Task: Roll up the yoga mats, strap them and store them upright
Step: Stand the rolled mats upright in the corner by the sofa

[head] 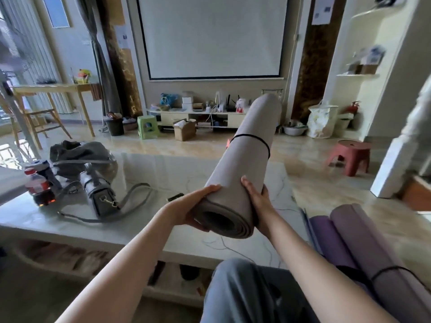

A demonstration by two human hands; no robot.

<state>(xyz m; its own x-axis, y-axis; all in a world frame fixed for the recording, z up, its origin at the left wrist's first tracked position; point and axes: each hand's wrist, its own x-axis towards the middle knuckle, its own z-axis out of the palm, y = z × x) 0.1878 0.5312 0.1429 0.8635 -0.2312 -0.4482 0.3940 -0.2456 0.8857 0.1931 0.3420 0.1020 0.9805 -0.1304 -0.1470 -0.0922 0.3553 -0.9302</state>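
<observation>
A: Where's the mat [242,164] right now?

B: In the air above the surface [163,173], tilted up and away from the person. Both hands cup its near end: the left hand [198,206] wraps the left side, fingers [211,189] curled over the roll, and the right hand [257,201] clasps the right side, its fingers mostly hidden behind the mat.

A: Why hold it at the end like that?

B: My guess is to keep the spiral from loosening while it is swung toward storage. A black strap [254,137] already rings it past the middle, so only the near end could spring open.

A: So rolling and strapping are done?

B: For this one, it looks so. Standing it upright remains.

A: And the others?

B: Two rolls, purple [331,234] and mauve [373,248], lean at the lower right beside the person's knee [235,287]; the mauve one carries a strap too.

A: Anything in the way?

B: A handbag [98,190] and a bottle [38,187] sit on the surface's left, well apart from the mat.
</observation>
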